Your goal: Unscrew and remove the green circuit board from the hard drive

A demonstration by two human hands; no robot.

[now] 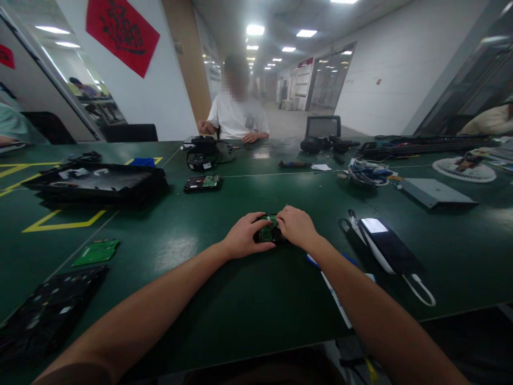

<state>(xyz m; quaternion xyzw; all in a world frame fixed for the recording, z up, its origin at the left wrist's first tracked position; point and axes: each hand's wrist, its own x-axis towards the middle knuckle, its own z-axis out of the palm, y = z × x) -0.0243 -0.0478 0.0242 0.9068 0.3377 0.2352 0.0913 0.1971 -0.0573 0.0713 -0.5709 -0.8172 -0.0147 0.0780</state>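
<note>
A small black hard drive with a green circuit board [268,231] lies on the green table [248,305] in front of me. My left hand [244,236] grips its left side, fingers curled over it. On the drive's right side rests my right hand [296,225], fingers bent down onto it. Most of the drive is hidden under both hands.
Another drive [202,183] lies farther back. A black tray [96,182] stands at left, a loose green board [96,252] and a black panel [48,313] at near left. A power bank with cable [388,248] lies right. A person in white [237,115] sits across.
</note>
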